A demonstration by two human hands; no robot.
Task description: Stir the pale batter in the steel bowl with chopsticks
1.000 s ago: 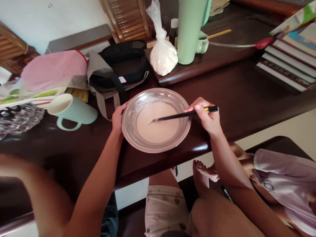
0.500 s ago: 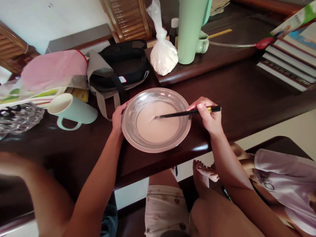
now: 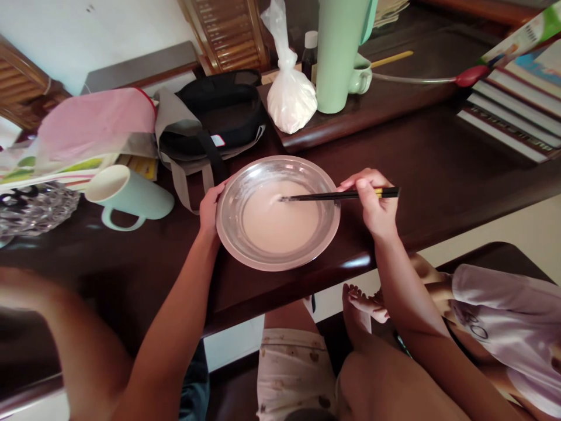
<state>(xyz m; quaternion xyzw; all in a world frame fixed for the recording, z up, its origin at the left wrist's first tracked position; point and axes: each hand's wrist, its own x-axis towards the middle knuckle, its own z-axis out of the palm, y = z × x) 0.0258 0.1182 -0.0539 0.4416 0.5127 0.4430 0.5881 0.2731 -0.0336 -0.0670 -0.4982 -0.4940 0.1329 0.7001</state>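
A shiny metal bowl (image 3: 228, 240) stands near the front edge of the dark wooden table, holding a pale, milky batter (image 3: 280, 225). My left hand (image 3: 211, 206) grips the bowl's left rim, its fingers partly hidden behind the bowl. In my right hand (image 3: 374, 202), at the bowl's right side, is a pair of black chopsticks (image 3: 324, 197) with gold bands near the top. Their tips dip into the batter near the bowl's middle, and the sticks lie almost level across the right rim.
Behind the bowl are a tied bag of white powder (image 3: 291, 102), a green tumbler (image 3: 337, 58) and a black bag (image 3: 214, 117). A pale mug (image 3: 135, 196) lies tilted at left. Books (image 3: 512, 111) are stacked at right. Other people sit on both sides; one arm (image 3: 56, 316) reaches in at left.
My right hand and the chopsticks have shifted slightly right and away from me, the tips moving through the batter. My left hand and the bowl stay practically in place.
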